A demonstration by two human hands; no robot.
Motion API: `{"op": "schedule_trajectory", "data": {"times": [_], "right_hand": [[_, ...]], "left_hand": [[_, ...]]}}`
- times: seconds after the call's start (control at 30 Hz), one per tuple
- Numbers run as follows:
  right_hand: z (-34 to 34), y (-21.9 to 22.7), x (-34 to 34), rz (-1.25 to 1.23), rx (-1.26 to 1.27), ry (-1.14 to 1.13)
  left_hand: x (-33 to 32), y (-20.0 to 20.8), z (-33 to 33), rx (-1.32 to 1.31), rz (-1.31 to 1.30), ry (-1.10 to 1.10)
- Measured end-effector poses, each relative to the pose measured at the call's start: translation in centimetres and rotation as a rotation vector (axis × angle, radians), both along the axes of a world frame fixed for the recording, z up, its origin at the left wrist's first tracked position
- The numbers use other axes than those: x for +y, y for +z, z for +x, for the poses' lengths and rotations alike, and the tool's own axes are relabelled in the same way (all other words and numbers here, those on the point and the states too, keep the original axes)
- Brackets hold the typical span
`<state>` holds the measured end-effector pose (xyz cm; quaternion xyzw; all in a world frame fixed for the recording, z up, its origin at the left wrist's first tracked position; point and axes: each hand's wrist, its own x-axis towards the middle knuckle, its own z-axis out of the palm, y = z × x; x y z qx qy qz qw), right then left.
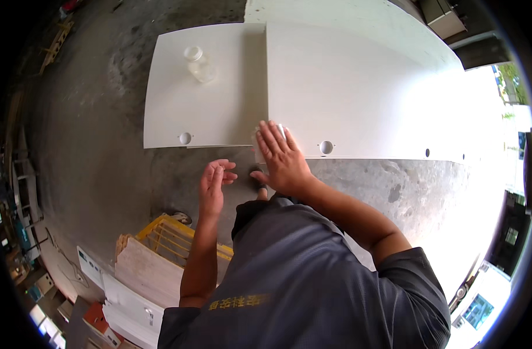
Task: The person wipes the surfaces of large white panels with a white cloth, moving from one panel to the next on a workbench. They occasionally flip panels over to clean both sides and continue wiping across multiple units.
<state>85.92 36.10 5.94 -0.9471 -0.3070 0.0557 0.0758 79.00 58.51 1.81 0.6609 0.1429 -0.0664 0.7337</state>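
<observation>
My right hand (284, 164) lies with fingers stretched over a white cloth (258, 152), holding it against the near left corner of a large white panel (347, 87). Parts of the cloth show beside the fingers; the rest is hidden under the palm. To the left, a smaller-looking white panel (219, 110) lies lower than the large one, with a round hole near its front edge. My left hand (215, 177) hovers in front of that panel, fingers loosely bent and apart, holding nothing. A clear bottle with a white cap (201, 65) is on the left panel.
A round hole (326, 147) pierces the large panel near its front edge. Behind my left arm stands a yellow metal frame (164, 232) with pale boards (144, 264) beside it. Grey concrete floor (97, 139) surrounds the panels. Bright light washes out the right side.
</observation>
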Motion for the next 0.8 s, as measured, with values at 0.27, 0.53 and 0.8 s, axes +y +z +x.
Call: {"op": "schedule_trajectory", "data": {"times": [0.27,0.53,0.8], "right_hand": [[-0.1,-3.8,-27.7,-0.134,-0.054,-0.875],[-1.9,-1.6,-17.0,0.008,0.002,-0.419],[3.9,-3.7,-32.7,-0.048,-0.169,-0.896]], "left_hand": [[-0.6,1.2,2.3,-0.098,0.012,-0.083],[-8.8,4.7,10.0,-0.469,0.441,-0.266],[-19.1,3.7,15.2,-0.631,0.836,-0.369]]}}
